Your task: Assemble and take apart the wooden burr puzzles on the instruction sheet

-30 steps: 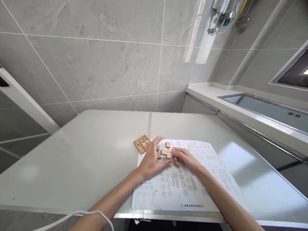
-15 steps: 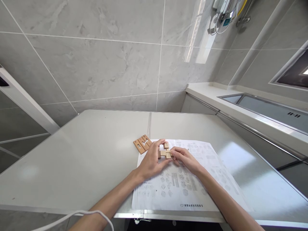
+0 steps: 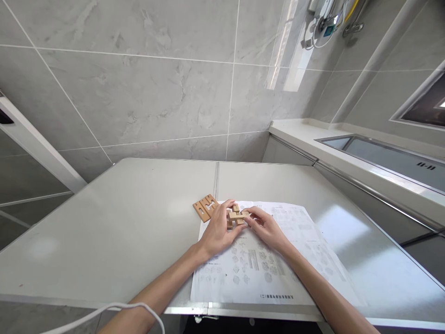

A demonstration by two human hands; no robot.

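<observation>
Above a printed paper sheet (image 3: 278, 278), my left hand (image 3: 219, 228) curls round a small cluster of interlocking wooden puzzle pieces (image 3: 235, 221), thumb on the near side and fingers on the far side. My right hand (image 3: 266, 226) pinches the right end of a notched wooden bar (image 3: 238, 216), which lies across the top of the cluster. The fingers partly hide how the pieces meet. Just left of my left hand, flat brown wooden pieces with cut-out slots (image 3: 202, 209) lie side by side, overlapping the sheet's upper left corner.
Everything rests on a pale folding table (image 3: 139, 222) with a seam down its middle. A white cable (image 3: 114, 306) loops at the lower left. A counter (image 3: 295, 127) runs along the right side, and a tiled wall (image 3: 156, 93) stands behind.
The wooden bar in my right hand has turned and now lies lengthwise across the cluster. My right hand has shifted slightly left and up; my left hand keeps its hold.
</observation>
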